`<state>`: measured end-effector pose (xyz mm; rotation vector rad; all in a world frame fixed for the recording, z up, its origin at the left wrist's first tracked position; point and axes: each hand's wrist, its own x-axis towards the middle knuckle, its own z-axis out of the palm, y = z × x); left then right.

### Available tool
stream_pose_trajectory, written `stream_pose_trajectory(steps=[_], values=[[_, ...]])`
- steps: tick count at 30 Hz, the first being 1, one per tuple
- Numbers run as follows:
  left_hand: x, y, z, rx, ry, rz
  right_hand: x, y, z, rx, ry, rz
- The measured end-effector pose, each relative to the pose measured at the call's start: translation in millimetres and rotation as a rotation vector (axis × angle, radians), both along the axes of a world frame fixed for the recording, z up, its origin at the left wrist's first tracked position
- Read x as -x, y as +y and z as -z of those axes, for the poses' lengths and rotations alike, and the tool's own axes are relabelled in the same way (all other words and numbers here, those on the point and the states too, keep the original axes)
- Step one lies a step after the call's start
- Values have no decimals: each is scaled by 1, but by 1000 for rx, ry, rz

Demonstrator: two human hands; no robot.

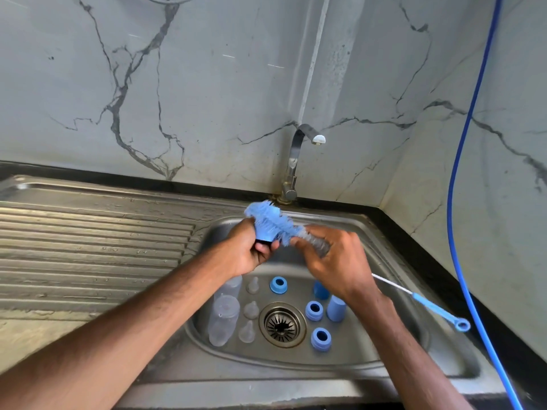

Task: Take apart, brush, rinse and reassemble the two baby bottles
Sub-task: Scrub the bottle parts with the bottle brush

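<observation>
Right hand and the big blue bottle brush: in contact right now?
Touching. The head view shows the right hand curled round the grey stem of the bottle brush, just below its blue bristles; the left hand grips a blue cap.

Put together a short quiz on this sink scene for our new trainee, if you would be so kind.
1. Multiple choice: what does the right hand grip? A a sponge; B the handle of the blue bottle brush; C a bar of soap.
2. True or false: water is running from the tap.
3. Count: how many clear nipples lie in the sink basin?
Key: 1 B; 2 false; 3 three.
</observation>
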<state>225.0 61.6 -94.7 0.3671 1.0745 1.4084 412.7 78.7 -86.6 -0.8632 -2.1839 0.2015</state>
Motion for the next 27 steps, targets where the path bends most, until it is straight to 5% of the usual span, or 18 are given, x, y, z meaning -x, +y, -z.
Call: stream_pose_trajectory(steps=[4, 9, 17, 21, 27], values=[[-13, -1, -6, -78, 367, 26, -4, 4, -4, 30, 129, 32], [-6, -14, -5, -125, 938, -218, 2, -2, 0, 107, 29, -64], [-7, -14, -2, -162, 1046, -285, 1, 4, 4, 174, 78, -58], [-8, 1, 5, -172, 879, -244, -4, 12, 6, 208, 78, 13], [2, 11, 20, -58, 1023, -254, 5, 6, 9, 171, 74, -68]])
